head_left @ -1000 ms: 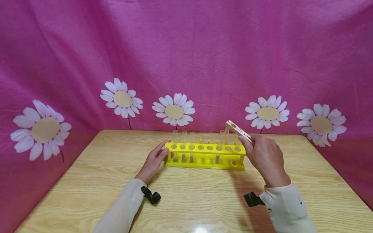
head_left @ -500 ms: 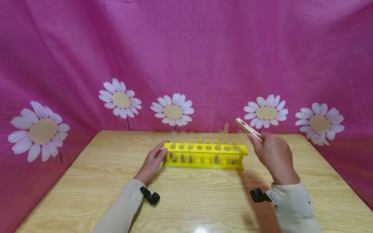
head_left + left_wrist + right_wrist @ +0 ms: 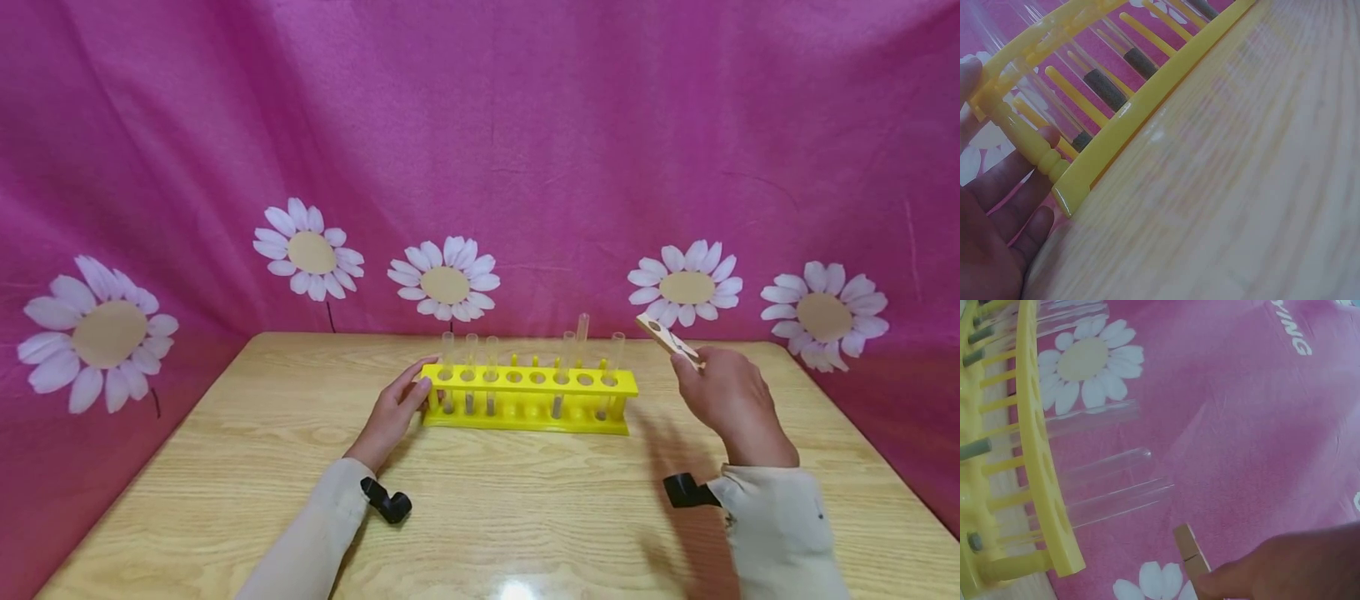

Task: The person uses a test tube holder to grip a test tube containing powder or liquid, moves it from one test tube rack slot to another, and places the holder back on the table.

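Note:
A yellow test tube rack [image 3: 528, 430] stands upright on the table. My left hand [image 3: 393, 410] grips its left end, thumb at the top bar and fingers around the end post [image 3: 1025, 137]. Several clear test tubes with dark grey matter at the bottom stand in its holes; one is the rightmost tube [image 3: 617, 354]. Behind the row, a clear tube [image 3: 583, 327] stands with its rounded end up, seemingly on a back peg. My right hand [image 3: 738, 404] holds a wooden test tube clamp [image 3: 666, 337] right of the rack, apart from the tubes. Nothing shows in the clamp's tip.
The wooden table [image 3: 480, 517] extends around the rack. A pink cloth [image 3: 487, 150] with printed daisies hangs behind and at both sides. Black wrist mounts [image 3: 386, 502] sit at both sleeve cuffs. Bare yellow pegs [image 3: 535, 362] rise along the rack's back.
The clamp was at a tube above the rack's right part; it let go, leaving that tube standing behind the row. My right hand has since moved right with the clamp. The left hand stays put.

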A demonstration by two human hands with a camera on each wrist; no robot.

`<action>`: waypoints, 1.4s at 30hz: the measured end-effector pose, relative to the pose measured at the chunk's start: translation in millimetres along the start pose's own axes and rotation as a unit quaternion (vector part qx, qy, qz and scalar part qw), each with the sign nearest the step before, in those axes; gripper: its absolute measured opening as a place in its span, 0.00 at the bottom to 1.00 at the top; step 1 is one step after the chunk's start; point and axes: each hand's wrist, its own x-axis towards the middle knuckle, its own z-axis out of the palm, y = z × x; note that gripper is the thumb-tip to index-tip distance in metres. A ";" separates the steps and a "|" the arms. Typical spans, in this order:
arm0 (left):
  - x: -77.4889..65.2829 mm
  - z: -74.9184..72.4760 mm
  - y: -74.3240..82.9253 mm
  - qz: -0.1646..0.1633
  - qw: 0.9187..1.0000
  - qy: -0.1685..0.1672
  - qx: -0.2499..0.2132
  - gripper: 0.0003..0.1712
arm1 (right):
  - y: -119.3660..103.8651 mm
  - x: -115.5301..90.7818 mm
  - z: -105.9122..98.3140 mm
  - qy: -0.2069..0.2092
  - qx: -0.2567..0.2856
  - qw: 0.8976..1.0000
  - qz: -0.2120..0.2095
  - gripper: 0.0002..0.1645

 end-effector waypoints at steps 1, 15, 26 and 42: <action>0.0 0.0 0.2 0.000 1.000 0.001 0.001 0.25 | 0.0 1.5 0.7 -0.005 -0.004 1.000 0.001 0.23; 1.4 -1.0 -0.9 -0.004 1.000 -0.003 -0.004 0.26 | 6.7 7.2 6.8 0.040 0.004 0.999 0.019 0.23; 1.2 -1.4 -2.1 -0.002 1.000 -0.009 -0.005 0.28 | 14.7 12.3 12.3 0.034 -0.006 0.999 0.023 0.17; 5.6 -1.5 -9.5 -0.007 1.000 -0.005 -0.007 0.27 | 30.4 21.6 27.8 0.044 0.013 0.998 0.034 0.15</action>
